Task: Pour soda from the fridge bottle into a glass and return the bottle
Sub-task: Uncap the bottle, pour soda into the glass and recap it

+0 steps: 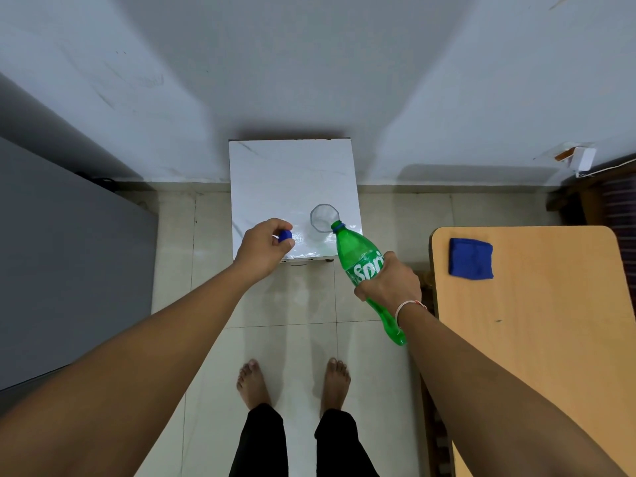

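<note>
The right hand [389, 282] grips the green soda bottle [361, 266] around its label, tilted so its open mouth sits at the rim of the clear glass [324, 217] on the small white table [275, 166]. The left hand [265, 244] pinches the blue cap [285, 235] over the table's near edge. The glass looks empty, though glare makes that uncertain.

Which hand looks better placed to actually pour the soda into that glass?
The right hand: it grips the green bottle, already uncapped and tilted with its mouth at the rim of the glass. The left hand is busy holding the blue cap.
</note>
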